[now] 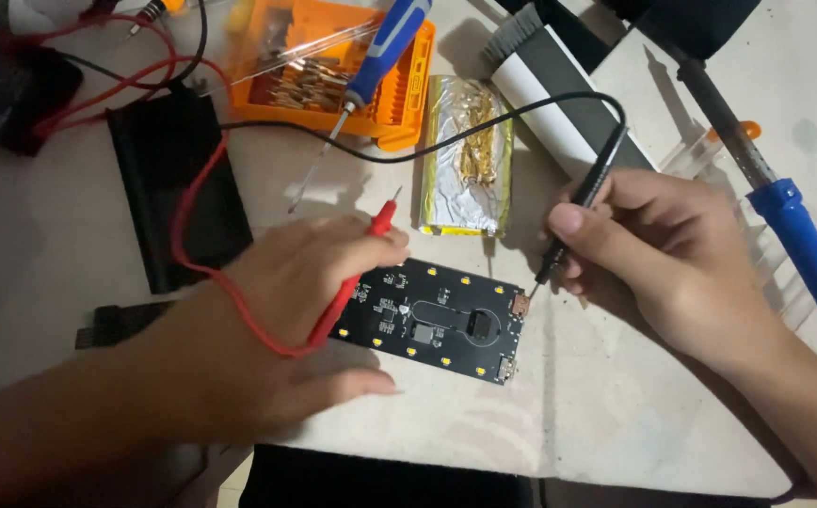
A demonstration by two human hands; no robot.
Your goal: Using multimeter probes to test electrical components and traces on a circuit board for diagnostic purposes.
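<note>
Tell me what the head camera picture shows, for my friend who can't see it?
A person's right hand presses a black test probe onto a small connector at the edge of a black circuit board lying on a pale table. The left hand holds a red probe, its tip raised off the board. Behind lie a foil-wrapped pack and an orange bit case.

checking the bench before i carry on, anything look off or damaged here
The silver foil pack above the black circuit board looks torn open, crinkled gold foil showing. The red probe in the left hand points away from the board.
</note>
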